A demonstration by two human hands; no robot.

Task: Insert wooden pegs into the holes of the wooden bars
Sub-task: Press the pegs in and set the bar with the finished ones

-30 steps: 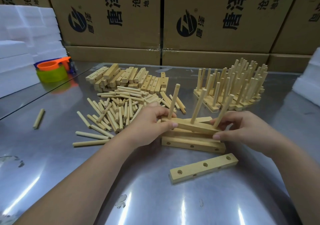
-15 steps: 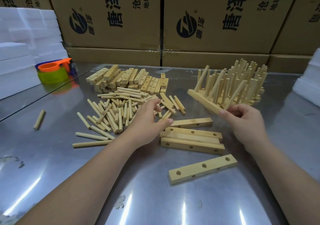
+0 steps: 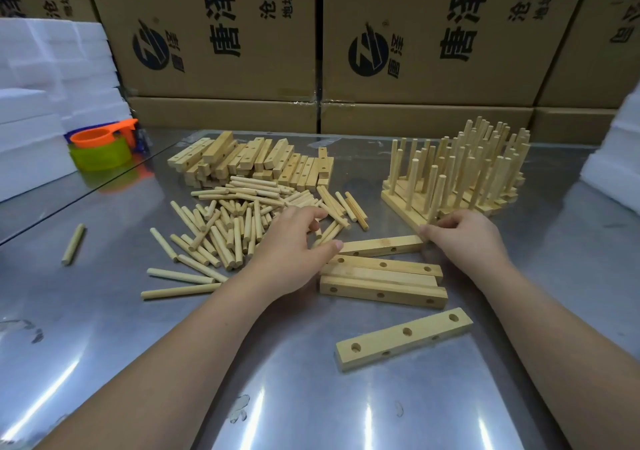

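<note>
My left hand rests on the near right edge of a heap of loose wooden pegs, fingers spread and curled over several of them, none visibly held. My right hand pinches the near end of a pegged bar that sits on the table against the cluster of finished pegged bars. Between the hands lies an empty bar. Just nearer are two or three stacked empty bars, and a single three-hole bar lies closest to me.
A pile of empty bars lies behind the pegs. One stray peg is at the left. Orange and green cups and white foam blocks stand at the far left, more foam at the right, cardboard boxes behind.
My right hand carried the pegged bar from the stacked bars up and right, then set it down by the finished cluster. My left hand let go of it and moved onto the loose pegs.
</note>
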